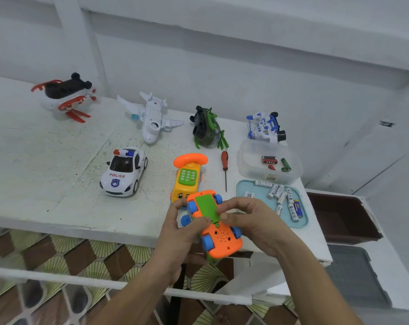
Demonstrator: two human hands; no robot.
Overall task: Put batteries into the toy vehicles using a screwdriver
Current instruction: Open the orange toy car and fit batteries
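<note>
White tabletop (pixel 46 184), with an upturned orange toy car (pixel 222 240) held over its near edge.
At 6 o'clock both hands clasp the car, wheels up: the left hand (pixel 175 233) has its fingers (pixel 200 222) curled round one side, and the right hand (pixel 252 221) curls onto the green battery cover (pixel 207 205). A screwdriver (pixel 225 165) lies at 12 o'clock from the car, and batteries (pixel 280 198) lie on a blue tray (pixel 241 186) at 2 o'clock.
</note>
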